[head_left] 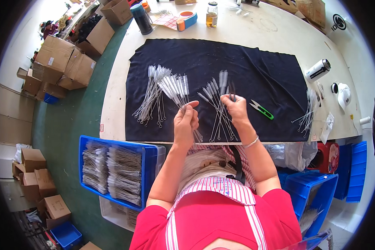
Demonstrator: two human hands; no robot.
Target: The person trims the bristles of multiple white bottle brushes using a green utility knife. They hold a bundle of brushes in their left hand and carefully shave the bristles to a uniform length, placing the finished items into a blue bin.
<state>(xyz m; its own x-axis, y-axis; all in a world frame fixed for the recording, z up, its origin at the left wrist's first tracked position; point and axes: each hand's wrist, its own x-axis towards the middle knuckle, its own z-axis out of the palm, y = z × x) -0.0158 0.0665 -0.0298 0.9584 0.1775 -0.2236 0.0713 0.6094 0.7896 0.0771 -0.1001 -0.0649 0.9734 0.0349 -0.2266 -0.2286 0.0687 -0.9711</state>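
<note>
The left hand [186, 120] grips some brushes [176, 88]. The right hand [236, 109] grips a blurry dark thing [232, 88] beside more brushes [212, 92].

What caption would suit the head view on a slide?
Left hand holding a bundle of wire brushes, right hand near green snips, over a black cloth.

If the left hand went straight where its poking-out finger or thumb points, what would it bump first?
Probably the loose thin brushes on the black cloth, just right of the left hand. I can't tell how high the hand is, so it might pass above them.
</note>
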